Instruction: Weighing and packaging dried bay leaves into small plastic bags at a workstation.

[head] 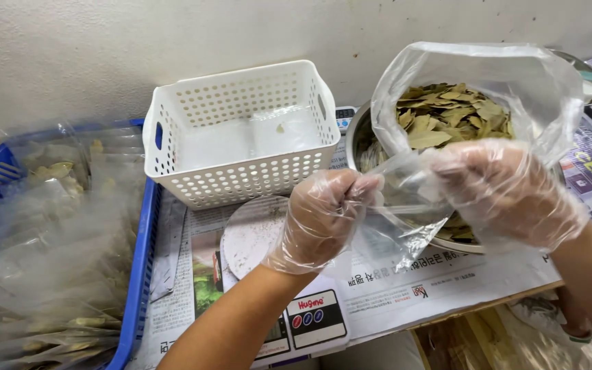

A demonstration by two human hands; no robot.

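Dried leaves (447, 113) in bag-lined metal bowl (356, 137)

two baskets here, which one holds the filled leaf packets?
The blue basket at far left, piled with clear leaf packets; the white basket looks nearly empty.

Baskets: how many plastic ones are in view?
2. A white perforated basket stands against the wall behind the scale, and a blue basket at the left edge holds packed clear bags of dried leaves. Others may lie outside the frame.
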